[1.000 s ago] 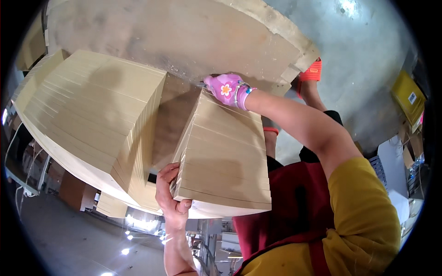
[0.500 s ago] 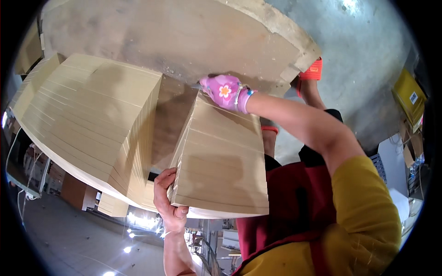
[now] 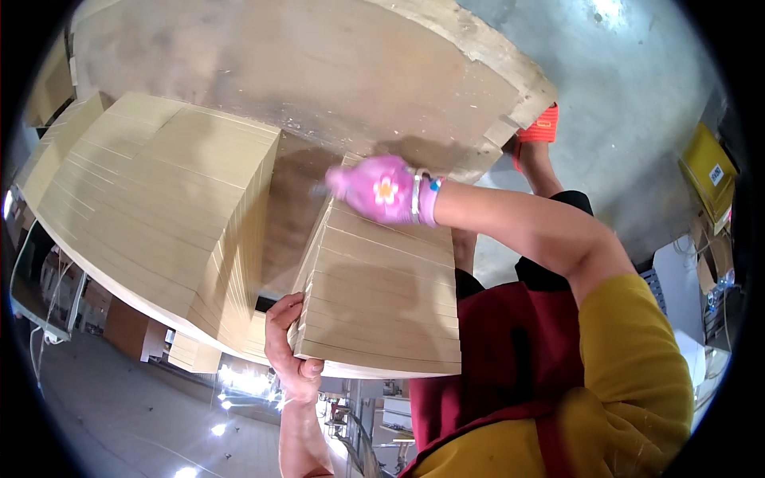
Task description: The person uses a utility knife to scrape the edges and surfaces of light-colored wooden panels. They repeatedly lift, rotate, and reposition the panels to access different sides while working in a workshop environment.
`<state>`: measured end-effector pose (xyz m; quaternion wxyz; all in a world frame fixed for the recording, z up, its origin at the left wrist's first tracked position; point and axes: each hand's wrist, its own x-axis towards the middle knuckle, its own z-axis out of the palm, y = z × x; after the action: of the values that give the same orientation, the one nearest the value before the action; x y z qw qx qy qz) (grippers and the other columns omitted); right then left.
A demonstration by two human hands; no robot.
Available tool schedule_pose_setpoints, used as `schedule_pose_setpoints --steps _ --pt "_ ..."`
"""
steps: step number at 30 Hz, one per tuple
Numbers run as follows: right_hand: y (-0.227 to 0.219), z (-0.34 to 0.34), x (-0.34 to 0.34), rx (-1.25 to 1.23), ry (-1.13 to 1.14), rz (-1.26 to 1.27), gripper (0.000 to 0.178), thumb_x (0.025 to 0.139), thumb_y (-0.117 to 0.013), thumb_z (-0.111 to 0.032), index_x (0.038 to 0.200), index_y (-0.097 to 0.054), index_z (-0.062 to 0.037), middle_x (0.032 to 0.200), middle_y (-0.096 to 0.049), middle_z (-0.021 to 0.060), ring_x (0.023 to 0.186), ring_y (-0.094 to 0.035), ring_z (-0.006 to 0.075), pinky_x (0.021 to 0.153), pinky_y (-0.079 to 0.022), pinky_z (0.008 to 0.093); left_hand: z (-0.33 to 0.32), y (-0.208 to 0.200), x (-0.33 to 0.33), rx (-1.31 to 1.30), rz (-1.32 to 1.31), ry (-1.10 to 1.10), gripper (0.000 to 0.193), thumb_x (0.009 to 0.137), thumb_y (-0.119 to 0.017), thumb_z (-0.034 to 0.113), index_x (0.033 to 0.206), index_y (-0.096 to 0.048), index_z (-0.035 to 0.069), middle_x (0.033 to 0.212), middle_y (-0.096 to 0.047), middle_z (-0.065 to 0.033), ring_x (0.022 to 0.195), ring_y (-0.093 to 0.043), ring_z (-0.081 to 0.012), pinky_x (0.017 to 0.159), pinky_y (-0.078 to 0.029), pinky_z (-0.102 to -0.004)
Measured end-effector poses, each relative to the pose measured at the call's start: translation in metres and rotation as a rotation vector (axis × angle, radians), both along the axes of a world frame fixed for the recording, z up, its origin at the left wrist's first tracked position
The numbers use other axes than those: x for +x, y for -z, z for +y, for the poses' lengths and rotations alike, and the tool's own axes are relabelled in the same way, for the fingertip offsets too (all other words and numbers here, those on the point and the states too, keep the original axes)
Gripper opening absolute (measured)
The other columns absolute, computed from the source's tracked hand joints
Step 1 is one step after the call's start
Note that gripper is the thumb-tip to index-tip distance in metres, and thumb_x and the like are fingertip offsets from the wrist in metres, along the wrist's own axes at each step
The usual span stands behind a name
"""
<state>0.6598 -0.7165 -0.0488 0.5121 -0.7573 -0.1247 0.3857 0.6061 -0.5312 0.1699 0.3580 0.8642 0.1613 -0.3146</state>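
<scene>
A block of tan, cardboard-like sheets packed tightly together (image 3: pixel 378 295) stands in front of me, thin seams running across its upper face. My left hand (image 3: pixel 293 346), bare, is closed on its near left corner, fingers along the side and thumb at the front. My right hand (image 3: pixel 381 190), in a pink glove with a flower on it, is over the block's far left edge. Its fingers are closed and smeared by motion; a small greyish tip pokes out at their left, too blurred to name.
A larger block of the same tan sheets (image 3: pixel 151 191) stands on the left, across a narrow gap. Behind both lies a worn brown board (image 3: pixel 319 64) with a ragged edge. To the right are grey floor (image 3: pixel 629 111), an orange slipper (image 3: pixel 540 126) on a foot and a yellow package (image 3: pixel 706 169).
My right hand has come nearer to me along the block, from its far left corner, and slightly left. My left hand keeps its place at the near corner.
</scene>
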Motion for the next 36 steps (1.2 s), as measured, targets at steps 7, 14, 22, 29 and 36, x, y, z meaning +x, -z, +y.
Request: schedule_pose_setpoints --steps 7,14,22,29,36 --pt "-0.065 -0.011 0.025 0.206 -0.291 0.081 0.032 0.086 -0.053 -0.014 0.118 -0.058 -0.0106 0.071 -0.063 0.0163 0.067 -0.064 0.0303 0.059 -0.05 0.0417 0.002 0.0 -0.001 -0.005 0.016 0.001 0.096 0.07 -0.052 0.082 0.11 -0.055 -0.005 0.113 -0.056 -0.0211 0.104 -0.057 -0.0318 0.09 -0.045 -0.0403" --pt "-0.037 0.003 0.013 0.049 -0.081 -0.052 0.01 0.088 -0.051 -0.016 0.092 -0.055 -0.0077 0.068 -0.061 0.0172 0.063 -0.062 0.0357 0.054 -0.048 0.0437 0.004 0.002 0.001 -0.064 0.006 -0.005 0.092 0.069 -0.06 0.077 0.11 -0.051 -0.005 0.114 -0.053 -0.0215 0.107 -0.055 -0.0315 0.09 -0.045 -0.0411" --pt "0.032 -0.003 0.016 -0.125 0.048 0.023 0.009 0.089 -0.048 -0.012 0.088 -0.054 -0.005 0.076 -0.06 0.0195 0.073 -0.061 0.0377 0.061 -0.047 0.0448 0.0 0.005 -0.005 -0.073 -0.076 -0.125 0.085 0.065 -0.067 0.073 0.101 -0.045 -0.001 0.103 -0.048 -0.0148 0.103 -0.057 -0.0305 0.089 -0.047 -0.0418" --pt "0.008 0.003 0.022 -0.071 -0.207 -0.007 0.014 0.086 -0.051 -0.015 0.093 -0.059 -0.0066 0.076 -0.064 0.0172 0.075 -0.063 0.036 0.067 -0.049 0.0446 -0.001 0.006 -0.003 -0.069 -0.092 -0.116 0.083 0.065 -0.066 0.074 0.095 -0.046 0.0 0.098 -0.048 -0.014 0.099 -0.057 -0.0321 0.087 -0.048 -0.0431" --pt "0.001 -0.01 0.024 -0.129 -0.094 0.007 0.018 0.088 -0.046 -0.019 0.094 -0.058 -0.0069 0.073 -0.062 0.0184 0.072 -0.062 0.0381 0.066 -0.049 0.0464 0.0 0.008 -0.002 -0.096 -0.12 -0.099 0.081 0.066 -0.068 0.072 0.092 -0.043 0.0 0.092 -0.045 -0.0119 0.09 -0.054 -0.0284 0.089 -0.048 -0.0437"
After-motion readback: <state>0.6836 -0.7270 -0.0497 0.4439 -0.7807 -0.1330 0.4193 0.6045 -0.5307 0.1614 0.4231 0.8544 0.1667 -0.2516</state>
